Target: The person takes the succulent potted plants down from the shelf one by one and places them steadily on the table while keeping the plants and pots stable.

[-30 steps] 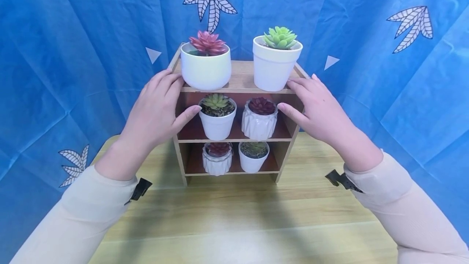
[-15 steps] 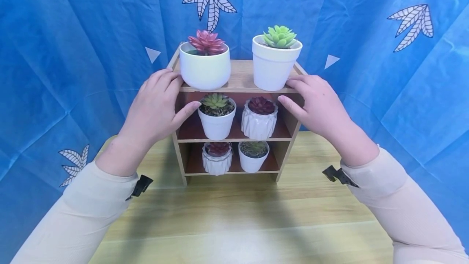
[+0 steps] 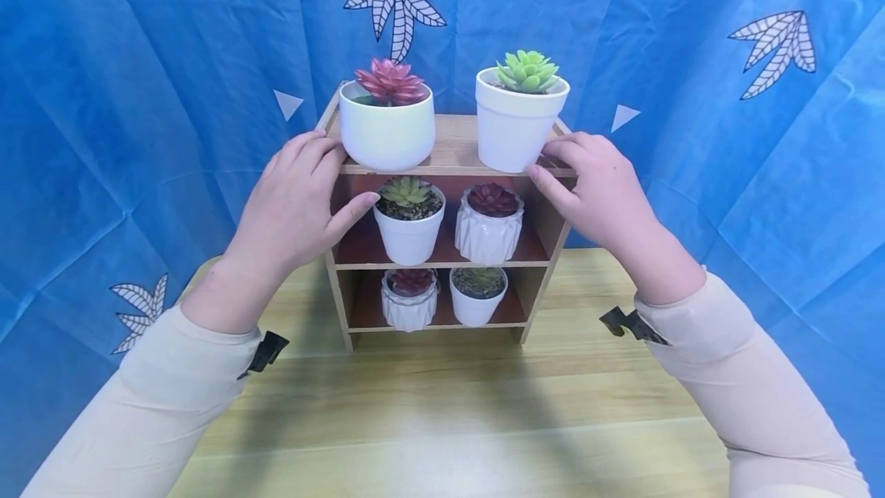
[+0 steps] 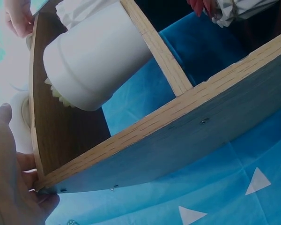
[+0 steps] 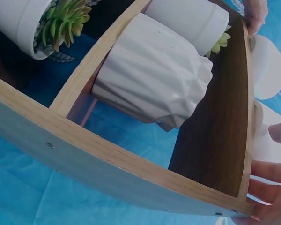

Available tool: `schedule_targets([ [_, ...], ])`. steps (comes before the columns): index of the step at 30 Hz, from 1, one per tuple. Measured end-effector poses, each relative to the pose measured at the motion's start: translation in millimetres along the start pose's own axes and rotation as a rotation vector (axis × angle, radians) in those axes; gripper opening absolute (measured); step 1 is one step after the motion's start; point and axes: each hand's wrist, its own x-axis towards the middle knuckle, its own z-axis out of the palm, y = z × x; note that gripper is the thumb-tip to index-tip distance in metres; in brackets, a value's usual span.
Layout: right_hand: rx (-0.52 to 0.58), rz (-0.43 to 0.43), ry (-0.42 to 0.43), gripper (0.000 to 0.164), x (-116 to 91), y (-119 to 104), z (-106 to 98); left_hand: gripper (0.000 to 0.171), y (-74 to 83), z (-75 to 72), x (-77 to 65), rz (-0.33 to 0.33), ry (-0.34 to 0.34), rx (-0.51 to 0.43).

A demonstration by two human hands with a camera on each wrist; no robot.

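In the head view a small wooden shelf stands on the table with two potted succulents on top. My left hand rests its fingertips on the top left corner, beside the round white pot with a red succulent. At the top right corner my right hand touches the shelf, its thumb near the base of the white pot with a bright green succulent. Both wrist views show fingers laid against the corners and thumbs held apart. The middle level holds a white pot and a faceted white pot.
On the lower level stand another faceted pot with a red succulent and a plain white pot with a green one. A blue curtain hangs behind and at both sides. The wooden table extends in front.
My right hand has shifted slightly inward and up at the corner, its thumb rising from beside the middle-level pot to the top board's front edge. The left hand and pots stay put.
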Motion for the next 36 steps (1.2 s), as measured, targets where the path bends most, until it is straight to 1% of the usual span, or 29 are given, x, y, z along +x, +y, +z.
schedule_targets([
  [4, 0.002, 0.034, 0.0, 0.041, 2, -1, -1, 0.072, -0.2, 0.5, -0.5, 0.0, -0.003, 0.0],
  [7, 0.002, 0.062, -0.003, 0.046, 4, -1, 0, 0.072, -0.3, 0.8, -1.0, -0.001, 0.0, -0.001],
  [11, 0.013, 0.12, -0.009, 0.054, 6, -1, 0, 0.072, -0.7, 1.2, -1.7, -0.001, 0.004, 0.001],
  [15, 0.045, 0.189, -0.031, 0.061, 10, -4, -3, 0.072, -0.8, 1.8, -1.5, 0.005, 0.01, 0.003],
  [21, 0.128, 0.284, -0.049, 0.072, 13, -10, -5, 0.072, -0.4, 2.5, -1.1, 0.003, 0.009, 0.001],
  [29, 0.191, 0.322, -0.009, 0.077, 19, -13, -4, 0.073, -0.7, 4.0, -1.9, 0.007, 0.019, 0.01],
  [36, 0.268, 0.354, 0.015, 0.084, 24, -13, -3, 0.073, -0.9, 5.1, -1.9, 0.002, 0.016, 0.008],
])
